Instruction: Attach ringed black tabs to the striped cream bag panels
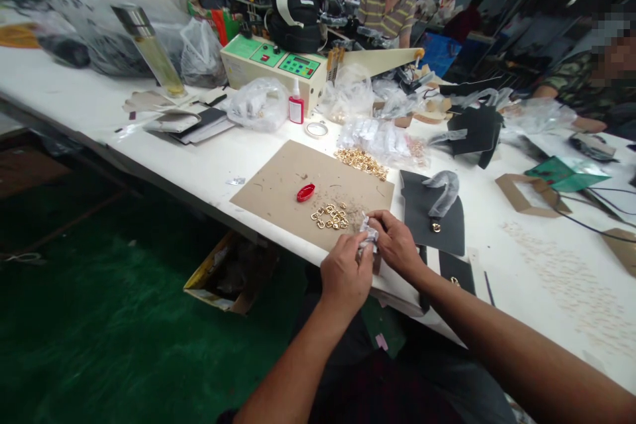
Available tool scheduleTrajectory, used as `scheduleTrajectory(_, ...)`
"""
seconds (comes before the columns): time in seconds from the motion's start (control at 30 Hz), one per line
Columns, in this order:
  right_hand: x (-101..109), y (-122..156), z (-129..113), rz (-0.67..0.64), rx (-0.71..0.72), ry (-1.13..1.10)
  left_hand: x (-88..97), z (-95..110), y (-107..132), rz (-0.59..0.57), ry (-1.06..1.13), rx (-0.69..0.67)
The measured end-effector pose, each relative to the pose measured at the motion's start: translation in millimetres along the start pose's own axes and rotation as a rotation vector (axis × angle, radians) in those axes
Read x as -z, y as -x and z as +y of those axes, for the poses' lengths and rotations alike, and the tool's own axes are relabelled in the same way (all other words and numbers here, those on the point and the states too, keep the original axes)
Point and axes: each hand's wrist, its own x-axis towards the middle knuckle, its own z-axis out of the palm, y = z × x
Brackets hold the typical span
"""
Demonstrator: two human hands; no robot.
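Observation:
Both my hands meet at the near edge of the white table (209,165). My left hand (345,273) and my right hand (396,242) are closed together on a small crumpled clear plastic wrapper (368,236); what is inside it is hidden. Just beyond my fingers, a small pile of gold metal rings (330,215) lies on a brown cardboard sheet (278,185), with a red cap (305,193) behind it. A bigger heap of gold rings (362,161) sits at the sheet's far edge.
Black leather pieces (432,215) lie right of the cardboard, one with a plastic strip. Behind are plastic bags (382,139), a red glue bottle (296,106), a cream machine with green panels (271,63) and a glass bottle (149,46). Other people sit across the table. A cardboard box (218,271) stands on the green floor.

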Motion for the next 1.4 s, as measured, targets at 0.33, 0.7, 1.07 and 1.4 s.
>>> scheduleTrajectory(0.33,-24,-29,-82,-0.019,0.156,-0.187,63.3,4,-26,0.099,0.618,0.416)
scheduleTrajectory(0.7,-86,-95,-175,-0.022,0.490,-0.192,180.3,4,-49,0.189,1.073,0.484)
scheduleTrajectory(1.07,-84,-114,-200,-0.025,0.575,-0.108,201.7,-5,-73,-0.030,0.923,0.539)
scheduleTrajectory(1.4,-89,-103,-205,-0.063,0.729,0.088,202.5,-9,-66,-0.069,0.585,0.435)
